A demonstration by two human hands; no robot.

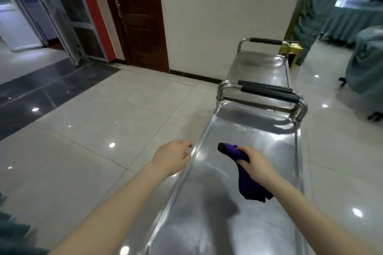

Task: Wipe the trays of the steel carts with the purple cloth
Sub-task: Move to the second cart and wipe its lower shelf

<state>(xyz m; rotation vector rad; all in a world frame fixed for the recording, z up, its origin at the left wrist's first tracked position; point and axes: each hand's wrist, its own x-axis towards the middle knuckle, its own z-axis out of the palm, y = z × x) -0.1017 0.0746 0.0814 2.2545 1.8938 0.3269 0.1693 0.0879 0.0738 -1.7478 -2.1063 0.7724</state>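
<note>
Our right hand grips the bunched purple cloth over the near tray; our left hand, loosely curled, holds nothing beside its rim. We should wipe in long, overlapping strokes.

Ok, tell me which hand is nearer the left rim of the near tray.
Left. The left hand sits just outside the rim; the right hand is well inside it, gripping the purple cloth.

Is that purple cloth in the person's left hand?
No, the right hand grips the purple cloth over the near tray, while the left hand holds nothing beside its rim.
</note>
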